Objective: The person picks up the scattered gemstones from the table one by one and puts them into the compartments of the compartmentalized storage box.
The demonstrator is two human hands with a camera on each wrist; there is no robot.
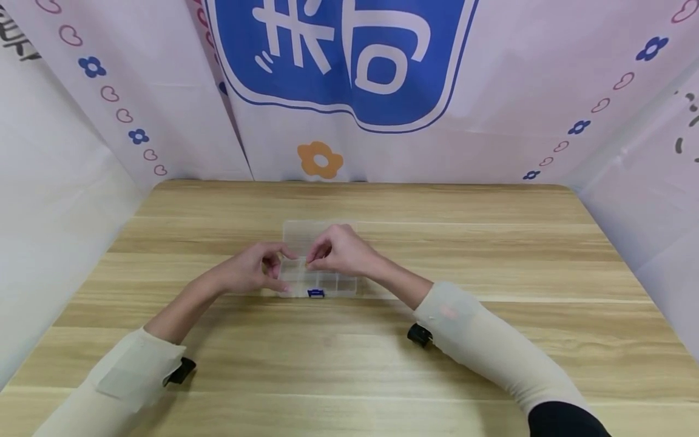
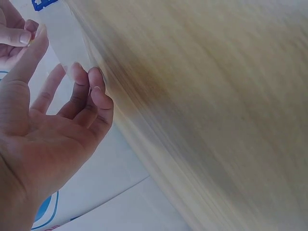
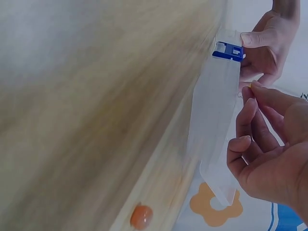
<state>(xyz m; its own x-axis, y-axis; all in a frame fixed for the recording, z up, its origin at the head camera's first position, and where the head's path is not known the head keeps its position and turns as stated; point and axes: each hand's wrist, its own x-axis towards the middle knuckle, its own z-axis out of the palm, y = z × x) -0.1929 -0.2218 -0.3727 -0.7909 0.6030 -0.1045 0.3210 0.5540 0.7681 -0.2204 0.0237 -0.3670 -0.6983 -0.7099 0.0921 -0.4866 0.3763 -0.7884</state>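
A clear plastic compartment box (image 1: 327,284) with a blue latch (image 1: 315,293) lies on the wooden table (image 1: 491,261), its lid (image 1: 303,233) open and laid back. My left hand (image 1: 286,270) grips the box's left end, thumb at the front edge near the latch and index finger over the top. In the left wrist view my left hand (image 2: 67,55) has curled fingers against the box's side (image 2: 62,33). My right hand (image 1: 311,261) hovers over the compartments with fingertips pinched together. Whether my right hand (image 3: 249,96) holds anything small, I cannot tell. The latch (image 3: 227,51) and box (image 3: 214,120) show there.
A small orange round thing (image 3: 141,216) sits on the table near its far edge. White printed curtains (image 1: 628,152) wall in the table at the back and both sides. Bare wood lies on either side of the box and in front of it.
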